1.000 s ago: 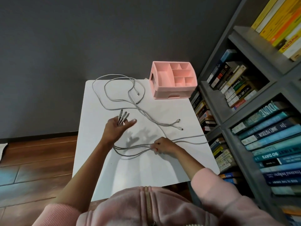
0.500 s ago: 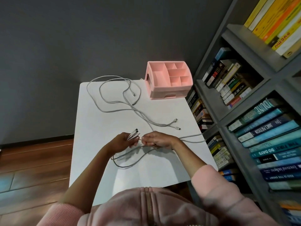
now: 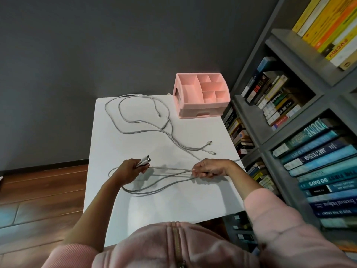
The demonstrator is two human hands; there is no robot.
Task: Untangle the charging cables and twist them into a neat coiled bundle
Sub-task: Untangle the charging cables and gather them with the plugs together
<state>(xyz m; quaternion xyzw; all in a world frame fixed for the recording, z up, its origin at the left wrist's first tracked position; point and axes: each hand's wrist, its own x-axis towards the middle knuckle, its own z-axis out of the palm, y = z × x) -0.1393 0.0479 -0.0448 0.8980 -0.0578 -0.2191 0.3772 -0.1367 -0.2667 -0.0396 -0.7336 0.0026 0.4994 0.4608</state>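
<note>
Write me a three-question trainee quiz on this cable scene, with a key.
1. True or false: the left hand grips a bunch of cable plugs.
2. The right hand pinches: A) a book, B) cable strands, C) nothing.
3. Fill in: the pink organizer stands at the far ___ corner of the table.
Key: 1 true; 2 B; 3 right.

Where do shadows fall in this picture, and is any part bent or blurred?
Head view: left hand and right hand cast soft shadows on the white table; the bookshelf leans from wide-angle distortion; the floor at lower left is blurred.
</note>
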